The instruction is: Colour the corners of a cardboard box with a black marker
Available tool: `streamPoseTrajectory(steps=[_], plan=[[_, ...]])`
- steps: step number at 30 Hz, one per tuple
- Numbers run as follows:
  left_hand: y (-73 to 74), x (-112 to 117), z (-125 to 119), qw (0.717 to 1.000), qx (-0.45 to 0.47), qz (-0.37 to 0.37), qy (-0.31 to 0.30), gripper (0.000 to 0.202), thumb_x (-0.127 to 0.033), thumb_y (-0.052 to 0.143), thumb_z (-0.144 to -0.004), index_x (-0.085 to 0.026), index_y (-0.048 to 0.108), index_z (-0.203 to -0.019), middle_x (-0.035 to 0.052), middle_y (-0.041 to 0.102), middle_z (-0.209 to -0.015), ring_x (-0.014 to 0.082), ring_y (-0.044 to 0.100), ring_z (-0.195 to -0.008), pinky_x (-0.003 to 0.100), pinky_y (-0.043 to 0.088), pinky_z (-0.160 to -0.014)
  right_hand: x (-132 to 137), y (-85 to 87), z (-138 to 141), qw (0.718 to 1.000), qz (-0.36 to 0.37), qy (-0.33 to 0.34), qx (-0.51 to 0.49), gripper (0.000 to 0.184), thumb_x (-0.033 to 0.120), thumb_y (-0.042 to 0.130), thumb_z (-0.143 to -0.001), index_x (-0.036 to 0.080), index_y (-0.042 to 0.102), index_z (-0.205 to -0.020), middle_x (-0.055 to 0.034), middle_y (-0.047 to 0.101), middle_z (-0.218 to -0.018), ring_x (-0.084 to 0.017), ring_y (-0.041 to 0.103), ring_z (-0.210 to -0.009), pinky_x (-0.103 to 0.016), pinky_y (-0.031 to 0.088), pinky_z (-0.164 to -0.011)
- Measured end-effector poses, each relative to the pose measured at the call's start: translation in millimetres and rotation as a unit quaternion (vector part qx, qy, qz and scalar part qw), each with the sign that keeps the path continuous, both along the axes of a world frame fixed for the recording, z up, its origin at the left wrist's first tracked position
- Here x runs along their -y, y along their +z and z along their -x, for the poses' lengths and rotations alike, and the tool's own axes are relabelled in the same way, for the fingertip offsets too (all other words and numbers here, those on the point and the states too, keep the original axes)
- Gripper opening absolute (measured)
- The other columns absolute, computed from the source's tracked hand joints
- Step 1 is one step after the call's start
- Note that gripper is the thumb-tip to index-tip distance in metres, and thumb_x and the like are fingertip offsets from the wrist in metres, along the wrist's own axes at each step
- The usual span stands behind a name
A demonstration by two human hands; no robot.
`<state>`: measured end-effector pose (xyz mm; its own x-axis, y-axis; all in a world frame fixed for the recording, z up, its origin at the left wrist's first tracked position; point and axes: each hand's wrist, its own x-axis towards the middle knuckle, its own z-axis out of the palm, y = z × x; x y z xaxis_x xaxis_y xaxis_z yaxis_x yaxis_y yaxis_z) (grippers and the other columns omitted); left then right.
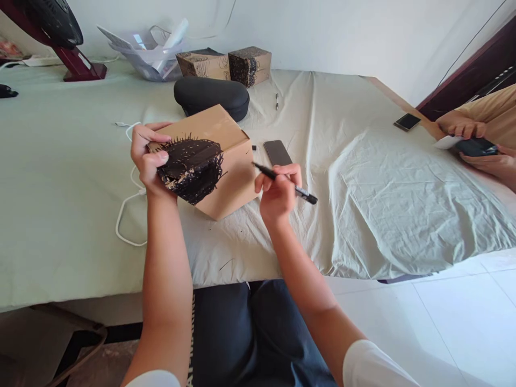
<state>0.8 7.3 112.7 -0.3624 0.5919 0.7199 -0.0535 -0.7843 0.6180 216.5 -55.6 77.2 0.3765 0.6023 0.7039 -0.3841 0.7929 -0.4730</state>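
My left hand (150, 156) grips a brown cardboard box (236, 174) by its left end, thumb on the near face and fingers over the top. The box is held tilted over the cloth-covered table. Dense black scribbling covers its left corner, with short strokes fringing the edge; the right side is mostly bare cardboard. In my right hand (280, 193) is a black marker pen (305, 194), pinched between thumb and fingers. Its tip points left, close to the right edge of the box; I cannot tell whether it touches.
Behind the box lies a black hard case (212, 97). Two scribbled cardboard boxes (250, 64) and a plastic basket (149, 62) stand by the wall. A phone (278, 153), a white cable (121, 220) and a small pen (277, 101) lie around. Another person's hands (470, 129) hold a dark object at right.
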Motion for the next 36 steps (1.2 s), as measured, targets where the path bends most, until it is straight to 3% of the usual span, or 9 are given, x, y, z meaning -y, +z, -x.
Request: streamPoseTrajectory(steps=[6,11,15,20,22,26,31,33,36], plan=[[1.0,2.6,9.8,0.999,0.031,-0.005,0.012,0.024,-0.037,0.057,-0.053,-0.024,0.045,-0.069,0.0123,0.067,-0.09,0.0325,0.065,-0.099,0.052,0.048,-0.102,-42.1,-26.0,-36.9,0.975,0.211,-0.067,-0.021,0.045,0.062,0.038,-0.106,0.025,0.05,-0.128,-0.0066,0.072,-0.104,-0.012,0.061,-0.055,-0.027,0.047,-0.052],[0.1,-2.1,35.2,0.992,0.048,-0.019,0.114,0.02,-0.034,0.047,-0.037,-0.027,0.042,-0.055,0.0107,0.056,-0.076,0.0333,0.061,-0.089,0.056,0.043,-0.104,-55.0,-58.2,-28.7,0.93,0.289,-0.157,0.166,0.033,0.048,0.036,-0.112,0.022,0.05,-0.127,-0.0107,0.07,-0.115,-0.013,0.072,-0.076,-0.026,0.052,-0.067],[1.9,-1.1,39.3,0.987,0.01,-0.024,0.159,0.019,-0.035,0.048,-0.039,-0.026,0.04,-0.054,0.0093,0.05,-0.073,0.0332,0.056,-0.085,0.057,0.042,-0.1,-72.8,-65.2,-20.4,0.853,0.222,-0.186,0.433,0.014,0.018,0.047,-0.103,0.018,0.058,-0.112,-0.0164,0.069,-0.122,-0.025,0.068,-0.115,-0.038,0.052,-0.099],[7.6,6.7,30.4,0.958,0.02,-0.056,0.281,0.022,-0.037,0.044,-0.04,-0.027,0.039,-0.058,0.0076,0.043,-0.074,0.0324,0.055,-0.084,0.055,0.046,-0.092,-127.1,-39.9,-20.1,0.661,0.223,-0.201,0.688,0.053,-0.006,0.05,-0.084,0.017,0.06,-0.131,-0.0179,0.059,-0.15,-0.038,0.031,-0.154,-0.051,0.031,-0.12],[8.3,10.2,23.5,0.949,0.015,-0.049,0.31,0.018,-0.038,0.046,-0.048,-0.027,0.041,-0.062,0.0068,0.043,-0.076,0.0329,0.058,-0.087,0.054,0.047,-0.093,-144.2,-33.6,-19.6,0.631,0.258,-0.208,0.701,0.052,-0.007,0.047,-0.085,0.015,0.06,-0.131,-0.0205,0.062,-0.143,-0.04,0.035,-0.149,-0.056,0.027,-0.12],[2.8,9.5,8.2,0.961,-0.029,-0.028,0.273,0.022,-0.047,0.049,-0.075,-0.025,0.053,-0.072,0.008,0.056,-0.092,0.0341,0.062,-0.108,0.051,0.045,-0.102,-142.2,-38.8,-22.5,0.652,0.265,-0.207,0.679,0.04,-0.002,0.046,-0.09,0.016,0.057,-0.125,-0.0192,0.064,-0.131,-0.031,0.053,-0.122,-0.047,0.038,-0.109],[-3.8,-2.6,-5.6,0.995,0.041,0.053,0.07,0.027,-0.043,0.055,-0.069,-0.022,0.061,-0.084,0.007,0.057,-0.092,0.0256,0.056,-0.093,0.041,0.048,-0.096,-81.3,-51.9,-49.2,0.86,0.1,-0.202,0.458,0.005,0.021,0.045,-0.107,0.022,0.05,-0.108,-0.0071,0.063,-0.107,-0.017,0.058,-0.088,-0.03,0.049,-0.084],[-2.9,-2.8,-7.7,0.995,0.06,0.074,0.016,0.032,-0.047,0.058,-0.073,-0.021,0.064,-0.092,0.0089,0.061,-0.103,0.0277,0.059,-0.104,0.043,0.048,-0.103,-52.8,-51.0,-62.1,0.89,0.061,-0.213,0.398,0.003,0.025,0.051,-0.107,0.024,0.048,-0.106,-0.0047,0.063,-0.106,-0.014,0.057,-0.082,-0.03,0.05,-0.081],[-3.1,8.6,1.2,0.993,0.011,0.083,0.08,0.048,-0.063,0.046,-0.083,-0.026,0.063,-0.109,0.0118,0.058,-0.138,0.0373,0.045,-0.146,0.055,0.035,-0.122,-22.1,-42.8,-74.5,0.903,0.025,-0.24,0.355,0.011,0.021,0.058,-0.105,0.025,0.048,-0.105,-0.0044,0.064,-0.109,-0.012,0.059,-0.079,-0.029,0.052,-0.078]])
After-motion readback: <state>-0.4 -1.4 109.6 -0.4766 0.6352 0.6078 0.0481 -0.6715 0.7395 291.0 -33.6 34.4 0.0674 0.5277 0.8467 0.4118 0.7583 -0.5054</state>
